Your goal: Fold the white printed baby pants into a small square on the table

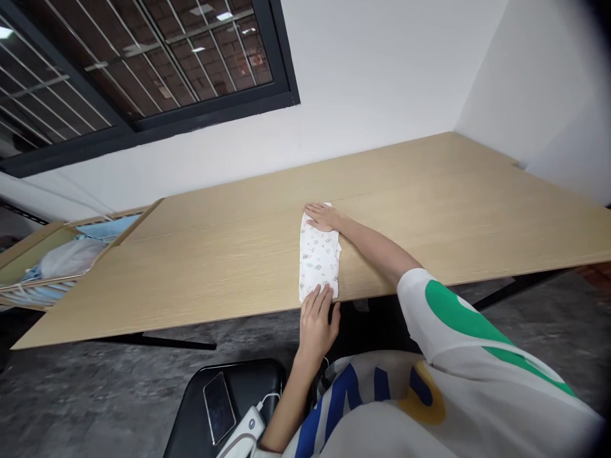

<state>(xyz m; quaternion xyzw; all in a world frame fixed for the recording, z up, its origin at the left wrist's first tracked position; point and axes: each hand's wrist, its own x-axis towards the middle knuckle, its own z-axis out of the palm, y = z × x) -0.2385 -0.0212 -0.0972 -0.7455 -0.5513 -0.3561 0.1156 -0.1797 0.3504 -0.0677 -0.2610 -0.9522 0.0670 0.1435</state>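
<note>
A folded white cloth with a small printed pattern lies flat on the wooden table, its long side running from the front edge toward the wall. My right hand rests flat on the cloth's far end, fingers stretched out to the left. At the near end, by the table's front edge, my left hand lies with its fingertips on the cloth and its thumb apart. Both hands press from above and grasp nothing.
A wooden crate holding bagged and blue items stands at the table's left end. Below, a black chair carries a phone and a white power bank with a cable. A white wall and a barred window rise behind the table.
</note>
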